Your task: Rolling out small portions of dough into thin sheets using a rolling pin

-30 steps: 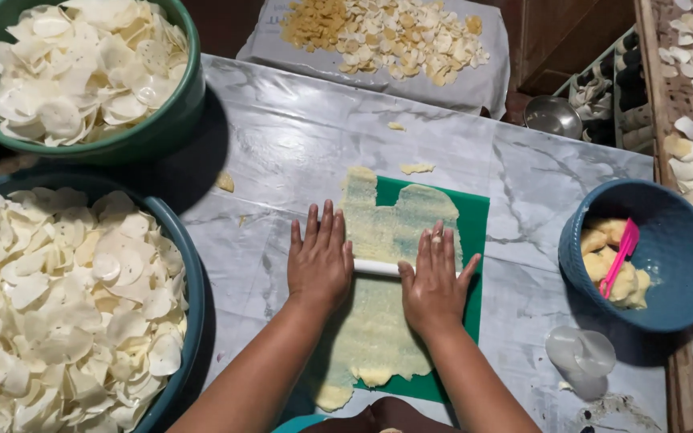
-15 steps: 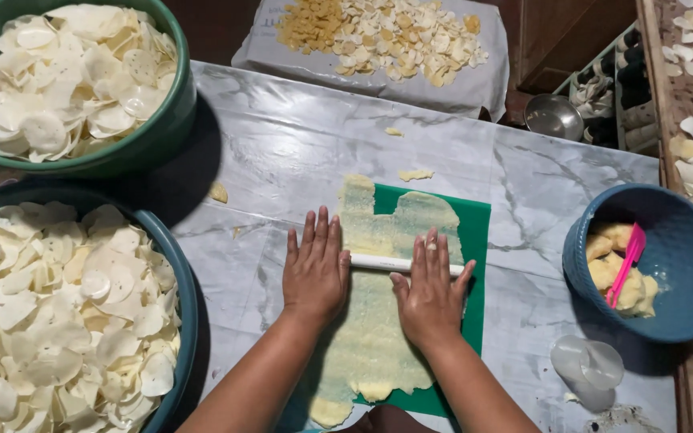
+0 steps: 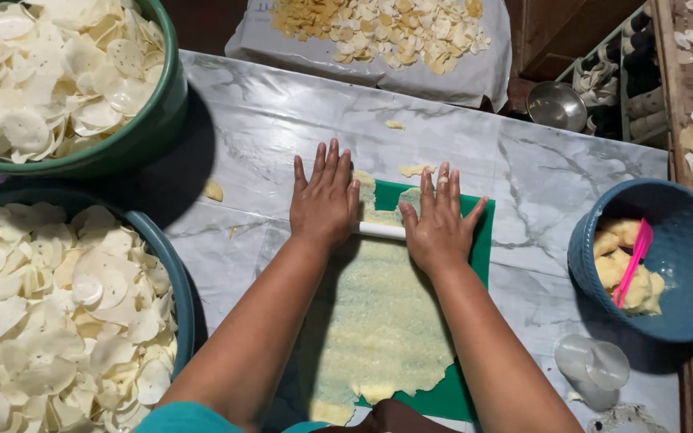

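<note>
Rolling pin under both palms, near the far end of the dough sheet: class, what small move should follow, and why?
Probably draw the white rolling pin back toward the body. Left hand and right hand press it near the far edge of the dough sheet, with little dough left beyond on the green mat.

Two bare forearms are seen entering from the bottom edge of the frame, each ending in an uncovered hand: the left hand [image 3: 324, 203] left of centre, the right hand [image 3: 438, 228] just right of centre. No rings, watch or bracelets are seen on the fingers or wrists. The fingernails are kept short and unpainted. At the bottom edge, lower left of centre, a teal sleeve [image 3: 190, 418] is shown, and beside it a small patch of dark brownish fabric [image 3: 391, 418].
</note>
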